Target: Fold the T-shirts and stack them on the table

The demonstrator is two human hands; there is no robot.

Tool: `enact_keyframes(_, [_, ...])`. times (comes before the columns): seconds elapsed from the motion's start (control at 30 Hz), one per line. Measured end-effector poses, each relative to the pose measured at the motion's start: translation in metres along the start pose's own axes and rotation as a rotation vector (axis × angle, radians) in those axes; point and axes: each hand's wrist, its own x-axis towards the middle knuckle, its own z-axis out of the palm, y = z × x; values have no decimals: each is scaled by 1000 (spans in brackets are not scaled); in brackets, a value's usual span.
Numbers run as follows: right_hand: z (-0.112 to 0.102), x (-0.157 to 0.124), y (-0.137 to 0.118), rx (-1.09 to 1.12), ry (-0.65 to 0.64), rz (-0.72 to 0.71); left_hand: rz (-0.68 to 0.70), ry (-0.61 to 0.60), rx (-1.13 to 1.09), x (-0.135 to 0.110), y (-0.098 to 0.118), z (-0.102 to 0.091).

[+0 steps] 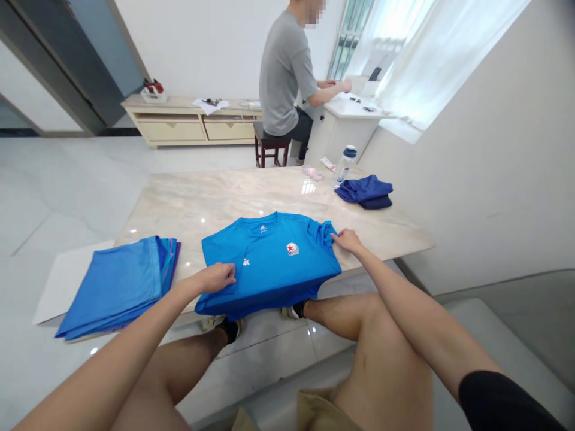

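Observation:
A bright blue T-shirt (274, 257) lies front side up on the marble-look table, its collar pointing away from me and its lower part hanging over the near edge. A red and white badge and a small white logo show on its chest. My right hand (348, 240) pinches the bunched sleeve on the right. On the left part of the shirt rests my left hand (218, 277), its fingers curled closed. Whether cloth is caught in those fingers is hidden.
Folded blue garments (117, 278) are stacked at the table's left end, partly over a white board (56, 284). A dark blue cloth (366, 190) and a clear bottle (345, 164) stand at the far right. Beyond the table (179, 194), a person (285, 72) sits at a white cabinet.

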Motion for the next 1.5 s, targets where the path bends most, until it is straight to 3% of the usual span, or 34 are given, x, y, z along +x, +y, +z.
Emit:
enact_keyframes(0.2, [2, 2, 6, -24, -57, -37, -21, -2, -39, -2, 3, -3])
enact_keyframes(0.43, [-22, -3, 51, -64, -182, 4, -27, -8, -27, 2, 3, -3])
enact_keyframes(0.53, [-22, -5, 58, -45, -165, -1, -33, -9, -35, 5, 1, -3])
enact_keyframes(0.67, [-16, -2, 42, 20, -104, -61, -48, -19, -32, 7, 1, -3])
enact_keyframes(0.87, [-3, 0, 13, 21, -156, -108, -57, -33, -22, 9, -1, -3])
enact_keyframes(1.0, [-4, -7, 15, 56, -195, -168, -55, -42, -4, 9, -2, -3])
enact_keyframes(1.17, [-6, -19, 15, 93, -137, -236, -53, -41, 9, 10, -2, -3])
enact_keyframes(1.5, [19, -18, -10, 95, -30, -140, -78, -19, 16, 9, 1, -1])
